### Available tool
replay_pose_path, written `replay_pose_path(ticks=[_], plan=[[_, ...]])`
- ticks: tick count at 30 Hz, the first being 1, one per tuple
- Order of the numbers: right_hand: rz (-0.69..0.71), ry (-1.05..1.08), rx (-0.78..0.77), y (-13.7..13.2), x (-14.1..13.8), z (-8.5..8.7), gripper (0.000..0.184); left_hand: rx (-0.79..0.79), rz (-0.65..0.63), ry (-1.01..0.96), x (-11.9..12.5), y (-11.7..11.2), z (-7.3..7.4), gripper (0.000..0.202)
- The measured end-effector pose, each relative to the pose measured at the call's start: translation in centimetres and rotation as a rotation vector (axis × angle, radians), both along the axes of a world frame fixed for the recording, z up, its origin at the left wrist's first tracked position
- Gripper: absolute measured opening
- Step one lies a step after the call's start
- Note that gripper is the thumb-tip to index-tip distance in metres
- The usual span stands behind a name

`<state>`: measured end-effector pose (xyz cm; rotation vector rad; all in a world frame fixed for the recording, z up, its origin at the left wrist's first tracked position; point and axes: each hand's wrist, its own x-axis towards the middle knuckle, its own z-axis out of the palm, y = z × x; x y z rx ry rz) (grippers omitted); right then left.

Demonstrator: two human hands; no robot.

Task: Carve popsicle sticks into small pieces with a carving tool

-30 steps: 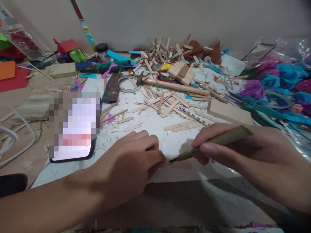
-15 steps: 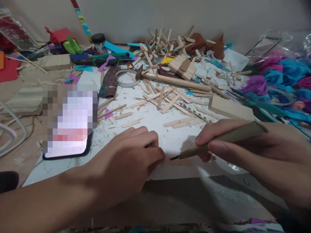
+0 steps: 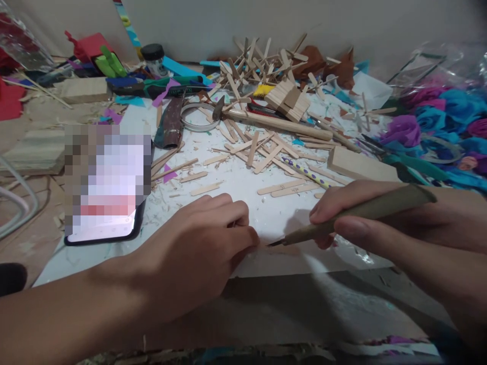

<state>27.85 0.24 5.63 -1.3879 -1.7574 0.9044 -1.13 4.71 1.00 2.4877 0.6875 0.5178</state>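
My right hand (image 3: 380, 228) grips a craft knife (image 3: 365, 210) with a thick olive handle and a short dark blade pointing left and down. The blade tip meets a thin flat wooden craft stick (image 3: 291, 249) lying on the white sheet (image 3: 262, 266). My left hand (image 3: 213, 243) is closed, with thumb and fingertips pressed down on that stick's left end, just beside the blade. The fingers hide that end. Beyond the hands lie several loose craft sticks (image 3: 281, 188) and a purple-dotted pencil (image 3: 304, 171).
A lit phone (image 3: 110, 238) lies left of my left hand. Further back are a hammer (image 3: 274, 121), a tape roll (image 3: 201, 117) and a heap of craft sticks (image 3: 258, 71). A wood block (image 3: 361, 165) and scissors (image 3: 411, 167) lie beyond my right hand, near crepe-paper flowers (image 3: 456, 111).
The view has shifted slightly. My right hand and the knife have moved a little to the right and up in view, with the blade tip still at the stick. My left hand keeps its hold.
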Motion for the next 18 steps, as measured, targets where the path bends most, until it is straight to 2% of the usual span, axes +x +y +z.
replay_pose_path(ticks=[6, 11, 16, 18], plan=[[0.018, 0.005, -0.008, -0.3, 0.1, 0.0, 0.003, -0.015, 0.01, -0.005, 0.1, -0.1, 0.2, 0.036], [0.02, 0.011, -0.008, -0.3, 0.6, -0.4, 0.009, 0.001, 0.015, 0.007, 0.2, 0.0, 0.1, 0.036], [0.099, -0.166, 0.037, -0.3, 0.3, 0.2, 0.007, -0.012, 0.005, 0.011, 0.2, 0.2, -0.2, 0.031], [0.159, -0.205, -0.005, -0.3, 0.0, 0.9, 0.007, -0.01, -0.017, 0.022, 0.1, 0.2, -0.2, 0.028]])
